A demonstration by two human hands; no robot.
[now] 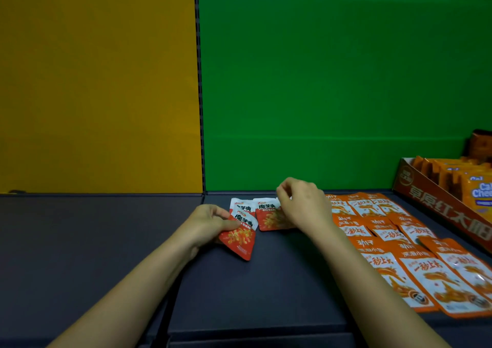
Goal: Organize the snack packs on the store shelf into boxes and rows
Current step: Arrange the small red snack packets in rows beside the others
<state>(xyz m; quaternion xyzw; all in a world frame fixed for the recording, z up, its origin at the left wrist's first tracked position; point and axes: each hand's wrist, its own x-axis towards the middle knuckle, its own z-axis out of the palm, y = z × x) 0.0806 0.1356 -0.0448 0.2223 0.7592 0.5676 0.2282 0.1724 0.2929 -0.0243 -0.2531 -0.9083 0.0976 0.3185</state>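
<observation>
My left hand (210,221) grips a red and white snack pack (239,237), tilted, just above the dark shelf (106,241). Behind it lies another red and white pack (241,206), partly covered. A third red and white pack (269,216) lies flat beside them, and my right hand (303,204) pinches its top right corner with curled fingers. To the right, several orange and white packs (415,265) lie flat in rows on the shelf.
An orange-brown display box (436,204) with orange snack bags (476,190) stands at the far right. Yellow (98,81) and green (332,81) back panels rise behind the shelf, split by a dark upright (199,81).
</observation>
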